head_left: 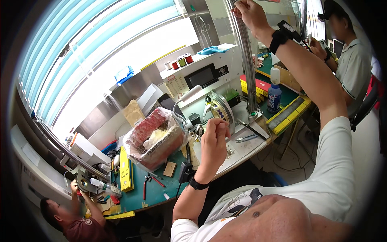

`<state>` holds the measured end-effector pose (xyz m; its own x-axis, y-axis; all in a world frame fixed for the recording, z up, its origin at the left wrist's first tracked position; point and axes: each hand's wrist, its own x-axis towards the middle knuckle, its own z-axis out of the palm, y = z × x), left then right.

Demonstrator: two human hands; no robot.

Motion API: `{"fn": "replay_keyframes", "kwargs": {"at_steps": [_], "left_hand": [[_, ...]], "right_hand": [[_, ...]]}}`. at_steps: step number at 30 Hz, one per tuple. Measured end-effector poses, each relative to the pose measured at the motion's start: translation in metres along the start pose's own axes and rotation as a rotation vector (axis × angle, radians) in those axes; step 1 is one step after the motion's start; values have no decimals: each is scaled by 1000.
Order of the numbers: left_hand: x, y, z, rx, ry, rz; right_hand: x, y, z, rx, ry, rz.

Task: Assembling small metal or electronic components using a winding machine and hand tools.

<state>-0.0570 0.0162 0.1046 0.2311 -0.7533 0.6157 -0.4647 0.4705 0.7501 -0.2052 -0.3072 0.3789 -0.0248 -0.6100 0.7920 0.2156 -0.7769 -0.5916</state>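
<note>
Shirt point(330, 161): white, short-sleeved, dark graphic point(238, 205) across the chest
Left wristband point(199, 184): black, narrow
Right wrist strap point(278, 41): black, wide, beside a pale-labelled black device point(287, 29)

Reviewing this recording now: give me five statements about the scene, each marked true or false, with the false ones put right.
1. The right hand is raised higher than the left hand. True.
2. The spools stand on the green benchtop. False: the spools stand on top of the white machine.
3. A plastic-lined box sits to the left of the left hand. True.
4. The blue bottle lies on its side. False: the blue bottle stands upright.
5. A red-handled tool lies on the green benchtop. True.
</note>
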Motion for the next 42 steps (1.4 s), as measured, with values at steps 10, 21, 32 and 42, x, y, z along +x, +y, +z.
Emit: {"fn": "replay_keyframes", "kwargs": {"at_steps": [10,21,32,42], "left_hand": [[0,-2,0,-2,15,63],[-5,-4,-19,34,-27,-70],[-15,-9,-26,220,-74,-61],[-20,-26,-23,211,-100,-142]], "right_hand": [[38,-1,-6,61,28,121],[-17,52,-7,422,-163,358],[-233,133,-57,260,-20,616],[-286,180,-82,266,40,797]]}}
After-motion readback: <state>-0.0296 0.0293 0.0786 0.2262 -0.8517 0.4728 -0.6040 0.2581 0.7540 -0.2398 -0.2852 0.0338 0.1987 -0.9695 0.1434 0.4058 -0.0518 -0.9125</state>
